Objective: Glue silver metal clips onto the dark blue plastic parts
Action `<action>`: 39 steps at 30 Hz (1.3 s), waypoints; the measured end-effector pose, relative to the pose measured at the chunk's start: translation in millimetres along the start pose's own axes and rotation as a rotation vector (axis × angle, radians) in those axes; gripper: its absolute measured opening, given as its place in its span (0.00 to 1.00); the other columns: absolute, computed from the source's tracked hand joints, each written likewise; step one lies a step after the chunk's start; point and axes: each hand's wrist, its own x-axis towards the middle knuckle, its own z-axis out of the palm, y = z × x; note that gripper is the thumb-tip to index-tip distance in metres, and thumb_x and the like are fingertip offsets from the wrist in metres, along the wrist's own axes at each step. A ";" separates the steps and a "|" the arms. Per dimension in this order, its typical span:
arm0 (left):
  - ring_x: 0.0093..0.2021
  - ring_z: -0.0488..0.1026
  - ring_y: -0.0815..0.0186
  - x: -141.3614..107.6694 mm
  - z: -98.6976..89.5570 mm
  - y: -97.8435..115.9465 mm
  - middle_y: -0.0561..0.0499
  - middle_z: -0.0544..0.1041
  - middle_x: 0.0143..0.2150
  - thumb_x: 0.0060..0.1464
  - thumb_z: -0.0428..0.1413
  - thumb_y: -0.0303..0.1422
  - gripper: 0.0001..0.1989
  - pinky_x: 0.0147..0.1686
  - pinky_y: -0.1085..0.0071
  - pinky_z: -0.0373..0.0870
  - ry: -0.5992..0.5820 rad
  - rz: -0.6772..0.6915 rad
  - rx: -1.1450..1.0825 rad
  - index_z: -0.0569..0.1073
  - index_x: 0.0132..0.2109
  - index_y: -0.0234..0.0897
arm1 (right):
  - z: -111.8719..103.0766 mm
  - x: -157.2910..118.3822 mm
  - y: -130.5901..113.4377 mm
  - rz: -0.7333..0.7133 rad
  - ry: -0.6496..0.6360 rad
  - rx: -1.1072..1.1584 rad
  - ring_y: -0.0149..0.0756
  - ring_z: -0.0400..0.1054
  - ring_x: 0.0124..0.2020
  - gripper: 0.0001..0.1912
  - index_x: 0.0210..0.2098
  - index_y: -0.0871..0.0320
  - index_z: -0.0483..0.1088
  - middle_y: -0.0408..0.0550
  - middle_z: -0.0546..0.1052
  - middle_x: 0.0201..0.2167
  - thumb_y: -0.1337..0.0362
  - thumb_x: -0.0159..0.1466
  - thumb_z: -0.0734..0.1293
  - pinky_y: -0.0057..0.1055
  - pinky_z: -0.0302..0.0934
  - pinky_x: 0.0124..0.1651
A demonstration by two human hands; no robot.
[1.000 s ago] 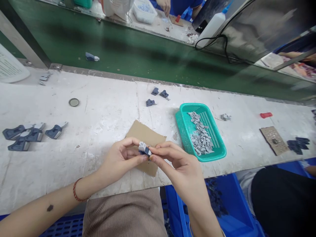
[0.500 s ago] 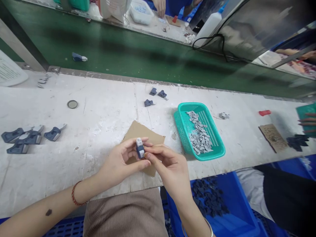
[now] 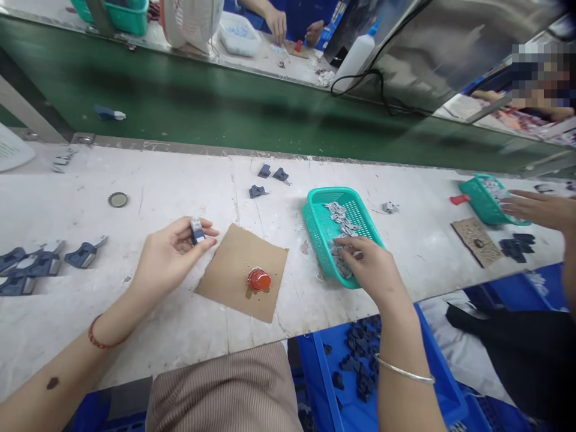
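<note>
Left hand (image 3: 173,249): pinching navy-and-grey part (image 3: 197,231) | right hand (image 3: 371,261): fingers in green basket (image 3: 315,234), grip unclear | writing (white bottle (image 3: 13,149)): illegible

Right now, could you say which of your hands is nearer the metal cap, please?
Left. The left hand is to the right of the metal cap; the right hand is farther right, at the green basket.

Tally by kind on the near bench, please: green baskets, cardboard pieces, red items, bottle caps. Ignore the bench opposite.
Green baskets: 2
Cardboard pieces: 2
Red items: 2
Bottle cap: 1
Total: 7
</note>
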 end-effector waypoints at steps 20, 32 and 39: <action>0.38 0.76 0.54 16.6 -98.9 -34.9 0.43 0.73 0.50 0.59 0.50 0.45 0.17 0.36 0.60 0.70 0.268 0.096 0.968 0.77 0.47 0.42 | -6.7 -59.2 -44.6 -0.125 -0.173 0.405 0.42 0.77 0.31 0.12 0.33 0.53 0.78 0.47 0.81 0.30 0.53 0.61 0.67 0.33 0.71 0.34; 0.68 0.56 0.55 60.2 -207.9 0.3 0.33 0.54 0.70 0.51 0.62 0.46 0.52 0.64 0.58 0.59 0.769 0.094 0.366 0.39 0.67 0.26 | 43.6 -64.0 -36.4 -0.198 -0.261 0.388 0.44 0.78 0.34 0.13 0.37 0.53 0.79 0.49 0.83 0.34 0.57 0.61 0.64 0.36 0.73 0.37; 0.59 0.69 0.53 59.9 -213.5 26.3 0.54 0.77 0.53 0.44 0.67 0.42 0.26 0.55 0.59 0.71 0.679 0.051 0.163 0.66 0.46 0.38 | 58.6 -79.7 -37.6 -0.145 -0.089 0.394 0.42 0.76 0.32 0.16 0.40 0.53 0.78 0.49 0.80 0.32 0.51 0.62 0.64 0.33 0.73 0.33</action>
